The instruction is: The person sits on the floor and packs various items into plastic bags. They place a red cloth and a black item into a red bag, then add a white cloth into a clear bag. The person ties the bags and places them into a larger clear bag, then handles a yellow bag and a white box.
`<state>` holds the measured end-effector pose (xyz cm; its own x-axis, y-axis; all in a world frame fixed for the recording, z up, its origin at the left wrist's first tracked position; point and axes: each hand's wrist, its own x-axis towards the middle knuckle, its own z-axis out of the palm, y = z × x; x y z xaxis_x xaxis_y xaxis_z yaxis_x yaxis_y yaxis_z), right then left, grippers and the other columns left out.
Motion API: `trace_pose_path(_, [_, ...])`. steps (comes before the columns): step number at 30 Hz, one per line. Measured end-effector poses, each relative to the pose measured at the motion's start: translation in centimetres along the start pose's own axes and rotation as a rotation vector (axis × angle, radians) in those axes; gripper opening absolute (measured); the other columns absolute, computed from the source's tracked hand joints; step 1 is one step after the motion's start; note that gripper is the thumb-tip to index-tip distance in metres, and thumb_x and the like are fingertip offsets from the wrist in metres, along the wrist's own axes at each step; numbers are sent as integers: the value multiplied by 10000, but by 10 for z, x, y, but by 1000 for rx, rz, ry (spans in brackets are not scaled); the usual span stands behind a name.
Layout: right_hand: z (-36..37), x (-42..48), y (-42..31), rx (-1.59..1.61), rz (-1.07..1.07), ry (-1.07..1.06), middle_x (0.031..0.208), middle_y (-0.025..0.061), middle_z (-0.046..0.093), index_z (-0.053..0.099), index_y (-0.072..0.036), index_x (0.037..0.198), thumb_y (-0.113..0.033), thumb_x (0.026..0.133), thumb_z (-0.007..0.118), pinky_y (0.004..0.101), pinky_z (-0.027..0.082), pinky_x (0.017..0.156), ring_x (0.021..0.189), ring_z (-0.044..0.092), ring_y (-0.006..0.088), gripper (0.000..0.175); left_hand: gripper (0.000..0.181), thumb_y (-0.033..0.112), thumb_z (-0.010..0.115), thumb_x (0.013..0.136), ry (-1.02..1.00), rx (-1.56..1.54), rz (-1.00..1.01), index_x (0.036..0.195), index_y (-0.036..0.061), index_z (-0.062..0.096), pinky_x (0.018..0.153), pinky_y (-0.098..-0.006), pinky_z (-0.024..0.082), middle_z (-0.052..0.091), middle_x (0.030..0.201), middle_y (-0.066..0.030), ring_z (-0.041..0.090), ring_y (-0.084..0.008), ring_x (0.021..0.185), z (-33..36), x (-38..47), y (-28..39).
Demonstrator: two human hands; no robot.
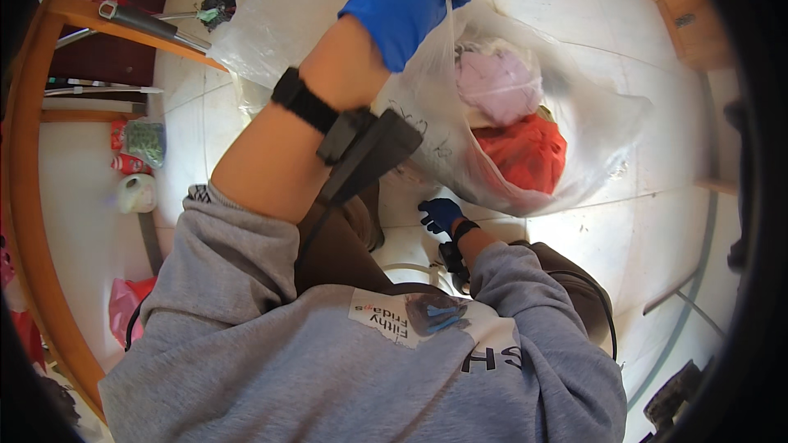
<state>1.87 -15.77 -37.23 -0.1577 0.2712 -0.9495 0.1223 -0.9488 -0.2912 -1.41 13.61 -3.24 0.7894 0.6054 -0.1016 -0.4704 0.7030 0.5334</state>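
My left hand (pixel 409 9), in a blue glove, is raised at the top of the view and grips the rim of a large translucent plastic bag (pixel 418 104). Inside the bag lie a pale pink crumpled bundle (pixel 500 86) and, just below it, a red one (pixel 523 157); both look like thin plastic or cloth. Lower down, near the bag's bottom edge, is my right hand (pixel 442 215), also gloved in blue. Its fingers are partly bent and apart, with nothing visible in them. Black straps with devices circle both wrists.
Pale floor tiles (pixel 615 197) surround the bag. At left stands an orange-brown wooden frame (pixel 24 166), with a dark-gripped metal pole (pixel 144 21) against it. Nearby are a whitish jug (pixel 136 192), a green packet (pixel 144 138) and a pink bag (pixel 126 307). Wooden furniture (pixel 692 18) stands upper right.
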Motion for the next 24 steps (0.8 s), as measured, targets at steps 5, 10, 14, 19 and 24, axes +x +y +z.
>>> trace_pose_path(5, [21, 29, -17, 749, -384, 16, 1039, 108, 609, 573, -84, 1123, -229, 917, 528, 317, 527, 678, 789, 625, 221, 256, 175, 78, 506, 901, 70, 132, 45, 967, -59, 592, 590, -235, 431, 595, 784, -75, 500, -118, 615, 7, -5, 5])
trace_pose_path(10, [28, 7, -47, 1015, -413, 150, 876, 130, 604, 549, -44, 971, -202, 929, 499, 359, 564, 695, 782, 642, 257, 171, 197, 86, 493, 909, -23, 160, 22, 983, -61, 602, 606, -224, 429, 617, 807, -70, 516, -123, 631, 7, -8, 9])
trace_pose_path(14, [10, -65, -64, 765, -292, -21, 746, 64, 602, 588, -70, 908, -269, 896, 581, 332, 534, 594, 648, 610, 193, 200, 231, 123, 475, 929, -129, 270, 33, 1049, -31, 598, 549, -207, 384, 645, 870, -78, 463, -90, 620, 12, -6, 10])
trace_pose_path(19, [-33, -186, -56, 227, -130, -75, 635, 43, 576, 588, -90, 795, -381, 849, 638, 317, 491, 513, 512, 549, 168, 300, 248, 158, 511, 918, 39, 660, 201, 1072, -10, 606, 532, -200, 383, 667, 981, -112, 449, -71, 622, 26, -13, -3])
trace_pose_path(24, [-69, -287, -41, 89, -167, 91, 540, 69, 539, 598, -58, 779, -293, 855, 594, 299, 412, 363, 397, 515, 184, 247, 274, 185, 513, 922, 68, 713, 198, 1112, 12, 607, 545, -206, 390, 665, 967, -106, 437, -77, 615, 27, -30, -1])
